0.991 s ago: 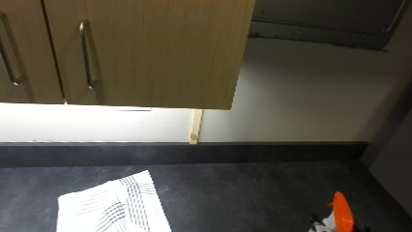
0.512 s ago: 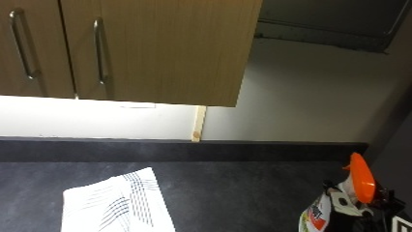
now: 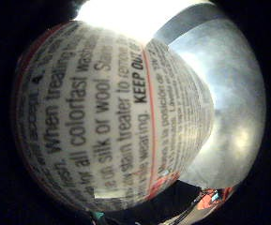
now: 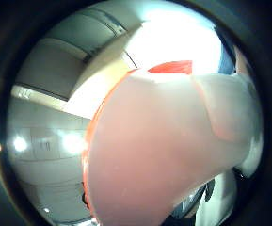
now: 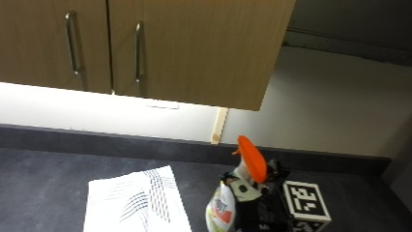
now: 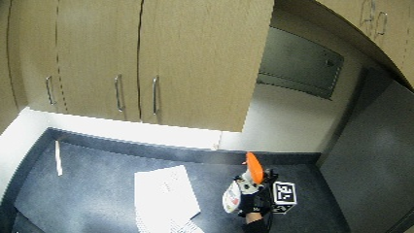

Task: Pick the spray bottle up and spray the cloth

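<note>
A white spray bottle (image 5: 222, 210) with an orange trigger head (image 5: 252, 158) stands lifted above the dark counter, held by my gloved right hand (image 5: 260, 212), whose fingers wrap round its neck and body. The bottle (image 6: 234, 196) is just right of the cloth. A white cloth with dark stripes (image 5: 136, 202) lies flat on the counter (image 5: 38, 188), also seen as the cloth (image 6: 165, 196) in the wide outside view. The bottle's printed label (image 3: 102, 117) fills the little finger side palm view; its white body and orange head (image 4: 168, 150) fill the thumb side view.
Wooden wall cabinets (image 5: 148, 48) with metal handles hang above the counter. A dark backsplash strip (image 5: 128, 145) runs along the wall. A pale strip (image 6: 58, 158) lies at the counter's left. A tall dark panel (image 6: 369, 160) stands at the right.
The bottle in my hand has risen and moved left, nearer the cloth; only its orange head showed at the right edge before. The outside camera has shifted as well.
</note>
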`<move>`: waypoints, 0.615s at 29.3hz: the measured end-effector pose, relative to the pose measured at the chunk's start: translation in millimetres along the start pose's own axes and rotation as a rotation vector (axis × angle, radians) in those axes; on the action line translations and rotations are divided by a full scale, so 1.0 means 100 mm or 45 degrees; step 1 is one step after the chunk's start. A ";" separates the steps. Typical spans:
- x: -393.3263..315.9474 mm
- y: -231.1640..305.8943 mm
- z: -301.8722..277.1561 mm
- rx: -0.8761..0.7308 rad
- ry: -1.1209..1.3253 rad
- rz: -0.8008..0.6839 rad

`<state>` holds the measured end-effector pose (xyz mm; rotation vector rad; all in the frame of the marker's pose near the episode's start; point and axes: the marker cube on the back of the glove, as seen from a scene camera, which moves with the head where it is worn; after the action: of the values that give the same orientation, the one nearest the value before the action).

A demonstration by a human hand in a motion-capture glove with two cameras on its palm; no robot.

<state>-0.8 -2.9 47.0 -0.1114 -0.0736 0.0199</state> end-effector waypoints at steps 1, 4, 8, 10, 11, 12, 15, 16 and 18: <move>0.02 0.06 0.12 -0.051 0.038 0.008; 0.03 0.09 0.41 -0.165 0.031 0.015; 0.16 -0.01 0.48 -0.230 0.062 -0.002; 0.22 -0.06 0.46 -0.241 0.105 -0.006; 0.24 -0.08 0.46 -0.246 0.128 -0.005; 0.25 -0.10 0.46 -0.253 0.152 0.002; 0.28 -0.15 0.50 -0.286 0.252 0.070; 0.29 -0.17 0.53 -0.305 0.300 0.113; 0.34 -0.23 0.59 -0.359 0.427 0.235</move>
<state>29.3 -18.6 110.5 -0.4012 0.2701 0.1749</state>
